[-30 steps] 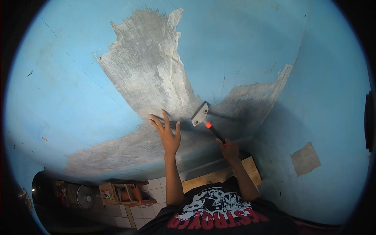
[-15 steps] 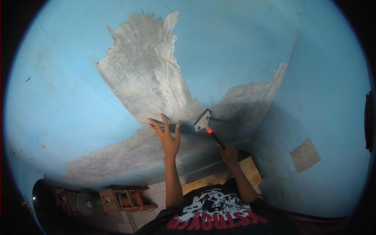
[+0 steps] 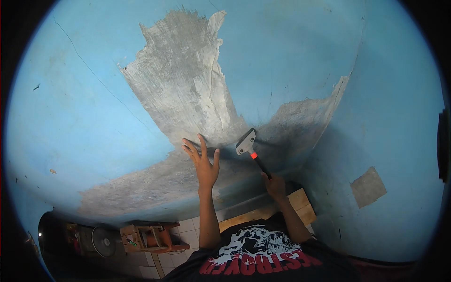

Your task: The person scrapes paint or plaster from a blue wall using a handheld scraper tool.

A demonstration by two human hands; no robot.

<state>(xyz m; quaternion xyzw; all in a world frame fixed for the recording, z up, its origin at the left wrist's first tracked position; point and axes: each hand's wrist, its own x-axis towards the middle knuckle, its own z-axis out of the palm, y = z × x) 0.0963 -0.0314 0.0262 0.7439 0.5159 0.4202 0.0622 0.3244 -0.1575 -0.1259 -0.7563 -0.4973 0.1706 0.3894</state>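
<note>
My right hand [image 3: 275, 186] grips the black handle of a scraper [image 3: 246, 143] with a grey head and an orange collar. The scraper's blade edge is at the blue wall [image 3: 291, 51], near the lower corner of the blue paint between two bared areas. My left hand [image 3: 205, 164] has its fingers spread, with the fingertips at the bare grey patch [image 3: 183, 70], left of the scraper. Whether the fingertips press on the wall is hard to tell. Ragged pale edges border the patch where paint is gone.
A small square grey patch [image 3: 369, 187] marks the right-hand wall. Down at the lower left stand a wooden stool [image 3: 150, 238] and a round fan [image 3: 103, 242] on a tiled floor [image 3: 188, 228]. Wooden boards [image 3: 249, 214] lie along the wall's foot.
The view has shifted a little, so the wall patches sit slightly further right. Both hands keep nearly the same pose, and the scraper stays near the same paint edge.
</note>
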